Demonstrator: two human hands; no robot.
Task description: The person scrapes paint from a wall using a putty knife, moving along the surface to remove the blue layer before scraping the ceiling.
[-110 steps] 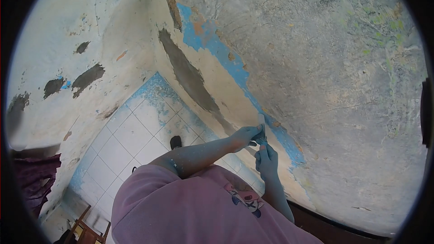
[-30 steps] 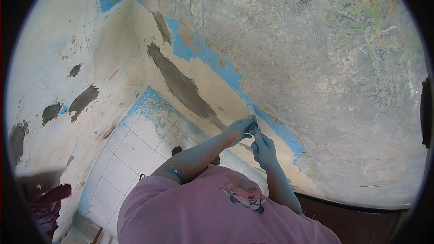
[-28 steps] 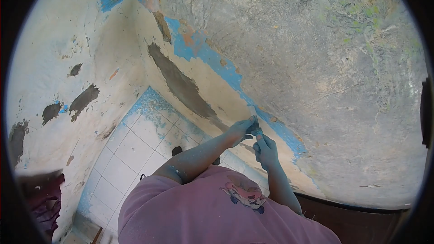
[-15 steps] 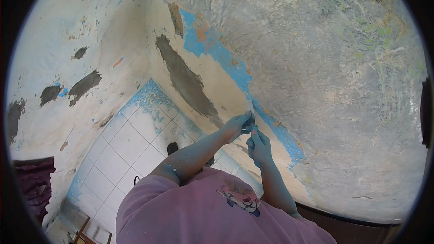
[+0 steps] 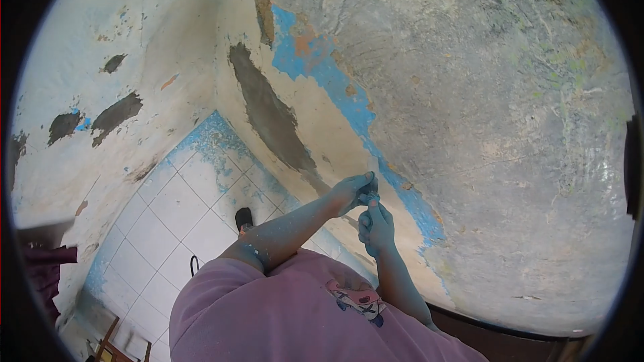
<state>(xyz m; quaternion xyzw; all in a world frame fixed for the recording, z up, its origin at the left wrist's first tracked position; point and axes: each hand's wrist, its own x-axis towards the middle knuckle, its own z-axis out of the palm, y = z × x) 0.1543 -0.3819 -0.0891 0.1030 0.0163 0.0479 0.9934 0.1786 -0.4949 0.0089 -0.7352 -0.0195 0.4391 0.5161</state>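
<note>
A scraper with a flat, pale blade [image 5: 373,163] points up along the peeling wall, close to the edge of a blue paint strip [image 5: 359,117]. My left hand [image 5: 350,191] is closed around the scraper just below its blade, thumb on top. Just beneath it, my right hand [image 5: 378,228] is closed around the lower end of the scraper, fingers curled in. Both hands and forearms are covered in bluish dust. Most of the scraper's handle is hidden by my fingers.
Bare grey plaster [image 5: 483,141] fills the right side. Grey patches [image 5: 265,107] mark the cream wall near the corner. Blue flakes and dust lie on the white tiled floor [image 5: 161,228], beside a dark shoe [image 5: 243,218]. Purple cloth [image 5: 47,275] and wooden furniture [image 5: 114,338] stand at lower left.
The view has shifted slightly, and more of the shoe shows. My right hand has turned and sits a little lower; both hands stay on the scraper.
</note>
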